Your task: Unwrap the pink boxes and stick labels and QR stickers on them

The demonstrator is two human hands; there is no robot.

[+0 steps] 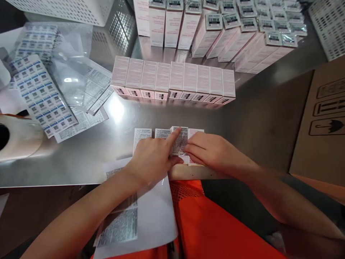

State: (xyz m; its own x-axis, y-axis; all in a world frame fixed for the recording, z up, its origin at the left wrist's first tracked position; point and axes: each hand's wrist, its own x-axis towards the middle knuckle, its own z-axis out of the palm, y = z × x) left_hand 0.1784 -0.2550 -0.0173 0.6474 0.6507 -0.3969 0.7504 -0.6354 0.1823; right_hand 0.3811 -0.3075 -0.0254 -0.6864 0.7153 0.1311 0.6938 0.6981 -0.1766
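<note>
Four small boxes stand in a row near the table's front edge, with printed labels on their upper faces. My left hand [151, 158] reaches over them, its index finger stretched out on the printed label [180, 142] of the third box and its thumb apart near that box's lower edge. My right hand [208, 149] has its fingers bent together, fingertips at the label's right edge, partly covering the fourth box [196, 132]. The leftmost box [142, 135] is partly hidden by my left hand. A label sheet [118, 226] on pale backing hangs over the table's edge below my left wrist.
A row of pink boxes [176, 81] lies across the steel table [88, 158]. Behind it stand many wrapped boxes [172, 25]. QR sticker sheets [44, 93], a tape roll [24, 138] and a white basket [81, 10] are left; a carton [320, 136] is right.
</note>
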